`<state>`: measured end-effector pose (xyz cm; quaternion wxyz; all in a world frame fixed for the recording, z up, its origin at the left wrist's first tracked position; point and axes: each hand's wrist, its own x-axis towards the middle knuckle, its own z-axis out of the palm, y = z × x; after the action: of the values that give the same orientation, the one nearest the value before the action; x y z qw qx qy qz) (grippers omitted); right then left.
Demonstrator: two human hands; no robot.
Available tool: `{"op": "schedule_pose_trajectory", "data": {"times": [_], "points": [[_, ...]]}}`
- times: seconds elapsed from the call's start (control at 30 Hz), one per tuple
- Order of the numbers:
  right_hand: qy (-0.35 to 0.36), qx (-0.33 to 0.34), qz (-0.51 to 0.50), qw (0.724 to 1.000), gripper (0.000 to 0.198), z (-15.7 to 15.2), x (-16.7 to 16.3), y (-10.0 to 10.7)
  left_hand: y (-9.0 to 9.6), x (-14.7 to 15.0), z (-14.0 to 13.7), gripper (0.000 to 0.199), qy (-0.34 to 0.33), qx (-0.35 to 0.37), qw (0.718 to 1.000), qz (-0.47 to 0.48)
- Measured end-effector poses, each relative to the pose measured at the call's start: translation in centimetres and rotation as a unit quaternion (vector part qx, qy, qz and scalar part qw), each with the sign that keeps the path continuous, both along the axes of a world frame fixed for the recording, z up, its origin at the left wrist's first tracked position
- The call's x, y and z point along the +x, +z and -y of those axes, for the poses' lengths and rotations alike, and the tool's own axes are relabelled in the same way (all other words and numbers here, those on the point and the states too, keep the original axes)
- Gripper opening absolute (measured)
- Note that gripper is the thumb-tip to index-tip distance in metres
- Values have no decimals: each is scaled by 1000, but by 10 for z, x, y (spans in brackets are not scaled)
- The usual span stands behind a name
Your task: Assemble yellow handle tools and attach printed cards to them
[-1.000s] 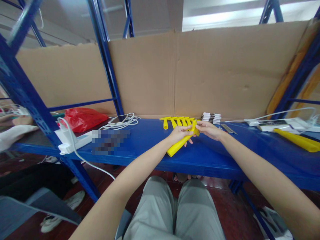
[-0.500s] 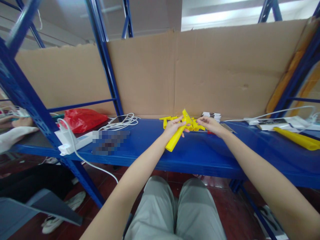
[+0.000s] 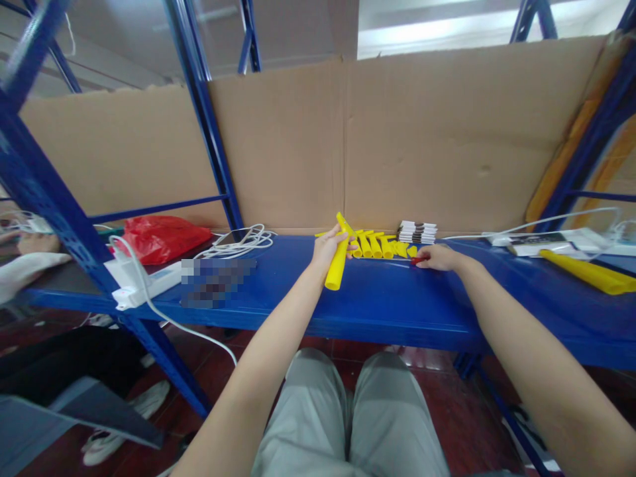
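My left hand [image 3: 326,248] is closed around a yellow tubular plastic handle [image 3: 338,263], held tilted above the blue bench with its round hollow end toward me. My right hand [image 3: 438,258] rests low at the bench, fingers pinched on the red grip of a screwdriver [image 3: 414,262]. The screwdriver's thin shaft points left along the surface. Just behind the hands lies a row of several yellow plastic parts [image 3: 376,246], partly hidden by my left hand. Next to them is a stack of small white boxes with dark bands [image 3: 417,232].
A long yellow tube [image 3: 586,271] lies at the right beside white boxes and a cable. To the left are a white power strip [image 3: 159,281], coiled white cable [image 3: 248,240] and a red plastic bag [image 3: 163,238]. Cardboard [image 3: 422,139] walls the back. Another person's hand [image 3: 40,243] shows far left.
My right hand has moved away from the yellow handle, right and down to the bench, and now grips the screwdriver. My left hand has turned the handle more upright and shifted slightly left.
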<state>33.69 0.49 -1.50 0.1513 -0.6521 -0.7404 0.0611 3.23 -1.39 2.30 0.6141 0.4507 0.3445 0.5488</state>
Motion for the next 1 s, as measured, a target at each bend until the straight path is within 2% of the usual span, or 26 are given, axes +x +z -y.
{"op": "schedule_pose_trajectory", "data": {"times": [0.4,0.53,0.83,1.0], "points": [[46,39,-7,998,12,-6,10,-7,-1,0,1,62,0,13,1000,-11],[62,96,-15,993,10,-6,10,-3,-4,0,-2,62,10,-1,1000,-25],[33,252,-35,967,8,9,2,19,-10,4,-7,63,24,-5,998,-50],[35,294,-37,955,8,12,2,22,-9,5,-4,59,5,2,996,-86]]}}
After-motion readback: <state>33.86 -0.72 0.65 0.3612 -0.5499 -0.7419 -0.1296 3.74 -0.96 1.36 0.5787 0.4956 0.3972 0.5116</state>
